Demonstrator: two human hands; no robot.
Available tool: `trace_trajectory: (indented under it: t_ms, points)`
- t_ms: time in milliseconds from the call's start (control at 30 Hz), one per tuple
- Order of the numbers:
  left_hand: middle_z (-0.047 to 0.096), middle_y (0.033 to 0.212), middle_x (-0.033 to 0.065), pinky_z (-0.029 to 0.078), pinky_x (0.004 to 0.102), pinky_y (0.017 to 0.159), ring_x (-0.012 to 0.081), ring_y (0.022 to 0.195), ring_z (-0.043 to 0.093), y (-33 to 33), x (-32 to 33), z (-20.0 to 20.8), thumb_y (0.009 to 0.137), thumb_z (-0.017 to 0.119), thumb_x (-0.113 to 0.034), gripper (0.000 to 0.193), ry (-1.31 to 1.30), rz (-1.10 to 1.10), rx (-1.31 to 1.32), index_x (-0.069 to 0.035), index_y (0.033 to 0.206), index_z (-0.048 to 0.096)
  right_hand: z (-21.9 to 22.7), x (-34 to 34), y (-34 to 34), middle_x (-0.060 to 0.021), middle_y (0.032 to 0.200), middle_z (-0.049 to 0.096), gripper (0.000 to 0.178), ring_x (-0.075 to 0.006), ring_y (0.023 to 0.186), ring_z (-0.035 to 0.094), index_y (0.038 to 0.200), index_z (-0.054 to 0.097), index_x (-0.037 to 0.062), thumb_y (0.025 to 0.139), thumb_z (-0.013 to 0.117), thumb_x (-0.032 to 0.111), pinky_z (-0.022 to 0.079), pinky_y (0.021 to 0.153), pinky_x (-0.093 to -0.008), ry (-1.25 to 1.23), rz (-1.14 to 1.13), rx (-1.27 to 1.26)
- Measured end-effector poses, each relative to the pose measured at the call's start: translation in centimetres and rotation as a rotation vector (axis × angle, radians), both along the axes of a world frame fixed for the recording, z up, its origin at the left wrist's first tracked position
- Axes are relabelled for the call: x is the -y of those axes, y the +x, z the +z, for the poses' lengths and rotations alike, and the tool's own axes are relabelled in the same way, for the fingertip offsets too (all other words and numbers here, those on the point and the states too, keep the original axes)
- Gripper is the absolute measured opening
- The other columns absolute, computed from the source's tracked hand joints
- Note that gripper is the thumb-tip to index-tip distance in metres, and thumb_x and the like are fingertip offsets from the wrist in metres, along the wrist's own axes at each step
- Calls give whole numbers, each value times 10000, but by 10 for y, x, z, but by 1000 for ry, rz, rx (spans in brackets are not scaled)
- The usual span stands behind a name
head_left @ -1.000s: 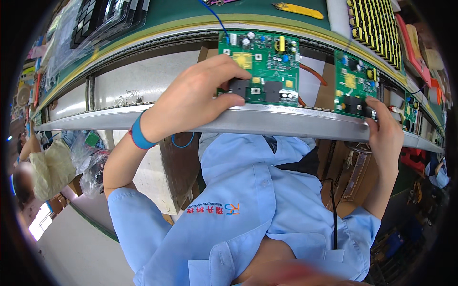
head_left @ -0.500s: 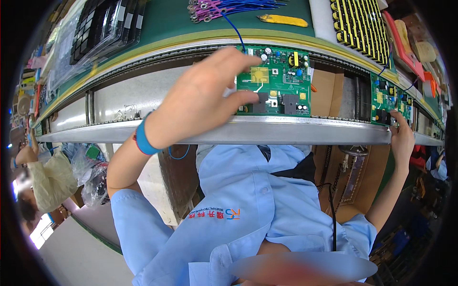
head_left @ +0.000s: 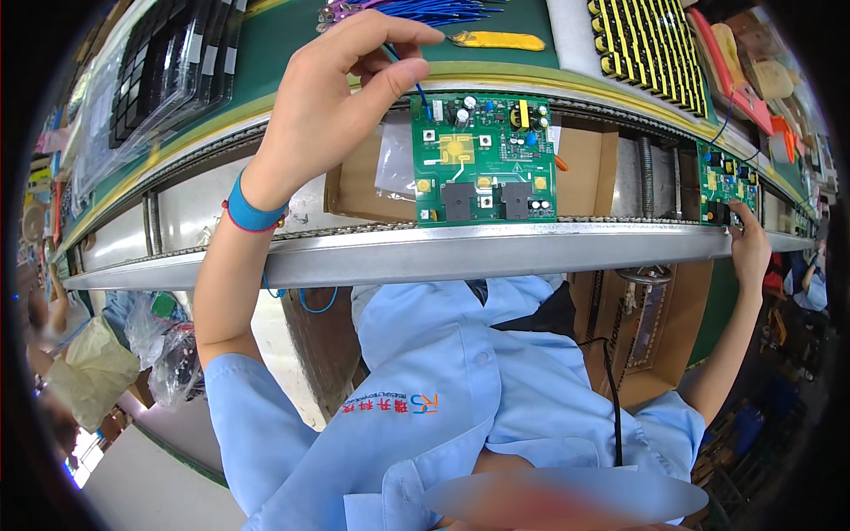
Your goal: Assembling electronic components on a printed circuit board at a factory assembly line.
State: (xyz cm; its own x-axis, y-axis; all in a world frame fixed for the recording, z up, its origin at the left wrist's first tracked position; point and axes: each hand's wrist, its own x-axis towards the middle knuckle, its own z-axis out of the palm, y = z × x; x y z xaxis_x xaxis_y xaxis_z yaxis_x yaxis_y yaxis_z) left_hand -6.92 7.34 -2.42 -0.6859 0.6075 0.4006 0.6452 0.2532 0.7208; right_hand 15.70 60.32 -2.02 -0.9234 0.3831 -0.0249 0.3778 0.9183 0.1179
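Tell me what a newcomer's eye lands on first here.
First, the green circuit board on the conveyor rail at the middle, studded with components. Just left of it the left hand pinches a thin blue wire that runs to the board's top edge, a blue wristband on its wrist. Far right, the right hand rests on a second green board, with rows of yellow parts on the bench above.

At the centre of the frame the circuit board was bright green, dotted with black, yellow and white parts, and a thin blue wire ran to it from the left hand, whose wrist wore a blue band edged in red. Along the top, the surface was dark green with a yellow border, carrying a yellow knife and a yellow-and-black tray. Below, the shirt was pale blue.
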Motion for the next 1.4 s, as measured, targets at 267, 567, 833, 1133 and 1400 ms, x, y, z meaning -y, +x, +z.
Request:
trace_trajectory:
  t_ms: [267, 567, 833, 1133, 1400]
  points:
    - [640, 939, 27, 481, 234, 706, 102, 790, 573, 2, 1, -15, 908, 638, -64, 160, -52, 3, -3, -20, 1056, 680, -12, -85, 17, -76, 1141, 670, 477, -356, 1028, 626, 1233, 582, 228, 815, 617, 2, 494, 794, -440, 134, -12, -38]
    - [625, 886, 65, 472, 257, 676, 150, 771, 587, 10, -1, -25, 887, 637, -24, 133, -78, -62, -50, -4, 1015, 672, -20, -150, 29, -92, 1168, 660, 483, -361, 1029, 628, 1254, 583, 266, 827, 633, 47, 501, 791, -445, 197, -110, -63]
    - [625, 878, 62, 479, 256, 676, 142, 753, 580, 0, 9, -6, 896, 636, -33, 124, -179, -104, -4, -6, 1011, 672, 7, -190, 19, -94, 1193, 674, 402, -185, 1009, 655, 1265, 638, 139, 878, 600, 35, 494, 841, -288, -74, 86, -364]
    - [628, 905, 68, 472, 249, 672, 135, 778, 582, 1, 8, -17, 879, 642, 3, 140, -149, -110, 109, 4, 1013, 682, 32, 162, -137, -77, 878, 692, 171, -100, 727, 617, 1046, 692, -21, 887, 639, 19, 483, 656, -219, -397, 822, -462]
    - [634, 871, 107, 480, 308, 640, 241, 750, 605, 3, 18, -13, 798, 667, 19, 168, -272, -155, 46, 4, 965, 668, -6, 209, -171, -69, 575, 502, 406, -215, 461, 481, 809, 701, -14, 850, 622, 383, 337, 424, -322, -858, 1197, -267]
